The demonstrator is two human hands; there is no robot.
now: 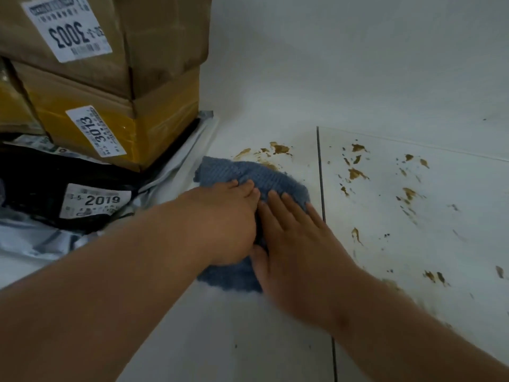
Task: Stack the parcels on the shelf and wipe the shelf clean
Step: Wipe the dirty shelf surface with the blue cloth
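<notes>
A blue waffle-textured cloth (248,175) lies on the white shelf (275,340), which is spattered with brown stains (356,173). The brown cardboard box (154,37) and the yellow-taped cardboard box (154,128) carry white labels with black numbers; the black plastic mailer (41,175) does too.

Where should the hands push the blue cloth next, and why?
Probably forward and to the right. Both hands, left and right, press flat on the blue cloth, and brown smears lie just past its far edge, with more stains across the shelf seam.
</notes>
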